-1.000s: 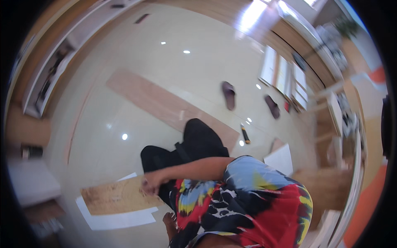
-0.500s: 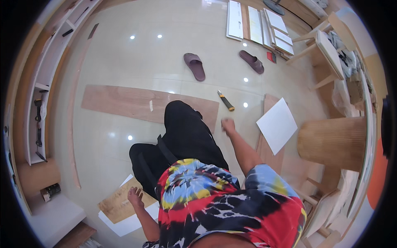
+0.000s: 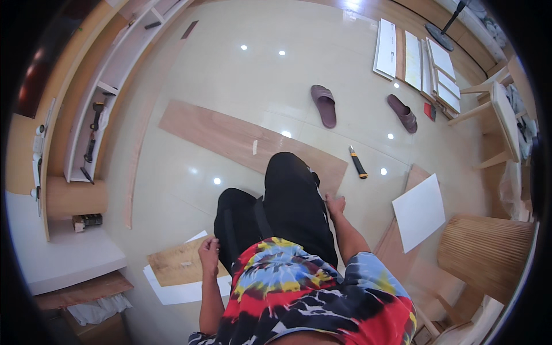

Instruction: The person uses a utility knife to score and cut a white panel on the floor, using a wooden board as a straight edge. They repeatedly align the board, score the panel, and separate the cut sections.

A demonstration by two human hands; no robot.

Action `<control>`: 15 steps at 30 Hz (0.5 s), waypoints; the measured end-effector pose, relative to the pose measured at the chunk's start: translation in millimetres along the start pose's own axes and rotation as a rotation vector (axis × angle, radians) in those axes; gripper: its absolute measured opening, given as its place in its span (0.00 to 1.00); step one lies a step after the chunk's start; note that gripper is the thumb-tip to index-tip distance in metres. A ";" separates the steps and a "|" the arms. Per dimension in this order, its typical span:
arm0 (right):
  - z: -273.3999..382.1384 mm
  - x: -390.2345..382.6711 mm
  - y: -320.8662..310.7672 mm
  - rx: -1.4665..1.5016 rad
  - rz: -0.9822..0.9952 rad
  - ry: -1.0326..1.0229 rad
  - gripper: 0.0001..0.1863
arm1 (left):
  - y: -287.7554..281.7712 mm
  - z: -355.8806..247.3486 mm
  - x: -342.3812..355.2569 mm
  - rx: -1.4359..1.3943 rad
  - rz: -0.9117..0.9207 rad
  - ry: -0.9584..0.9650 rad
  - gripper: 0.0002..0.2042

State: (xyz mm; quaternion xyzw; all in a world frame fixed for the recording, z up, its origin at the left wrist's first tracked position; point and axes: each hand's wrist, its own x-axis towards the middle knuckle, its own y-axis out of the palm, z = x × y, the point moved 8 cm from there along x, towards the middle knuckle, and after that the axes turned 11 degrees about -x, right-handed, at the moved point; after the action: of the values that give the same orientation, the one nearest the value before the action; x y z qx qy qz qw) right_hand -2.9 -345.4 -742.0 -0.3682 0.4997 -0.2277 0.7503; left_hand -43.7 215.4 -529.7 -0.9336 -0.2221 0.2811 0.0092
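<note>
My left hand (image 3: 209, 253) is beside my left thigh with its fingers curled in, and nothing shows in it. Below it lie a brown sheet (image 3: 175, 267) and white sheets (image 3: 167, 294), overlapping on the floor. My right hand (image 3: 335, 205), loosely closed, is next to my right knee, by the near right end of a long brown wooden board (image 3: 213, 129). No object is visible in it. A yellow-and-black utility knife (image 3: 359, 165) lies beyond it on the floor, apart from the board. A square white panel (image 3: 418, 213) rests across a narrow wooden board (image 3: 397, 244) to the right.
Two purple slippers (image 3: 324, 107) (image 3: 402, 113) lie ahead. Several white and wooden panels (image 3: 413, 60) are at the far right, near a wooden chair (image 3: 500, 118). A ribbed wooden piece (image 3: 486, 247) stands at right. Shelving (image 3: 86, 126) and a long thin strip (image 3: 138, 161) are at left.
The view has turned left, so the floor items appear farther right. My right hand has drawn back toward my knee; my left hand has moved in beside my thigh and its fingers have curled.
</note>
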 end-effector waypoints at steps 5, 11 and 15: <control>32.0 -17.1 13.5 -0.001 0.080 0.128 0.48 | -23.6 5.2 1.0 0.025 -0.052 -0.044 0.12; -26.2 53.0 32.4 0.635 0.314 0.290 0.44 | -1.2 21.3 -2.1 -0.036 -0.068 -0.086 0.13; 38.5 14.4 39.8 0.841 0.356 0.073 0.46 | -44.9 27.7 -1.1 -0.015 -0.155 -0.090 0.14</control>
State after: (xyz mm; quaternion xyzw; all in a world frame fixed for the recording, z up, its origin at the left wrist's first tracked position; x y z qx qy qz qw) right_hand 37.1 -318.2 -772.6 0.0682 0.4455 -0.2913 0.8438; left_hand -77.5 252.4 -546.0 -0.9001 -0.2957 0.3195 0.0141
